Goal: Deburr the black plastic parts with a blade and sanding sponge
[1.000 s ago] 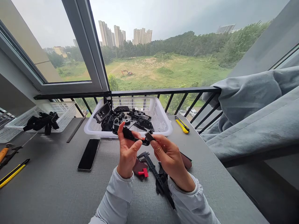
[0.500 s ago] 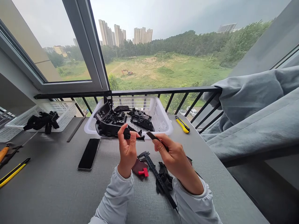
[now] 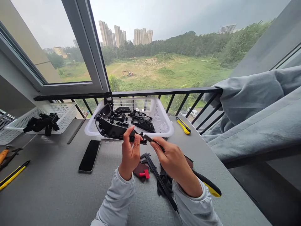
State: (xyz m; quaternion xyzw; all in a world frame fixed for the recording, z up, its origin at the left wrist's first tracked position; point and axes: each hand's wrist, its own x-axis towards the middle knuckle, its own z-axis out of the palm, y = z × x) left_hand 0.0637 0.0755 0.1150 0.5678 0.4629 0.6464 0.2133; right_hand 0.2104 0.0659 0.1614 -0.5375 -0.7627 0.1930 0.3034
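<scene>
My left hand (image 3: 130,155) pinches the narrow end of a long curved black plastic part (image 3: 109,127), whose far end rests over the basket's near rim. My right hand (image 3: 172,160) is closed round a flat file (image 3: 148,138). The file's tip meets or nearly meets the part's end just right of my left fingers. A black and yellow handle (image 3: 211,187), seemingly the file's, sticks out beyond my right wrist. Below my hands lie a black caliper (image 3: 160,180), a small red stamp-shaped piece (image 3: 145,174), a dark red sheet (image 3: 138,171) and a crumpled black item (image 3: 164,185), partly covered.
A white plastic basket (image 3: 166,121) with several black parts stands by the railing. A yellow utility knife (image 3: 183,126) lies to its right, a phone (image 3: 89,156) at front left. Further left are a metal strip (image 3: 76,131), another white basket (image 3: 68,111) and a yellow-black tool (image 3: 14,174).
My right hand has brought the file tip left and slightly down to the part's end. The yellow-black handle has come into view past my right wrist. My left hand has shifted slightly right.
</scene>
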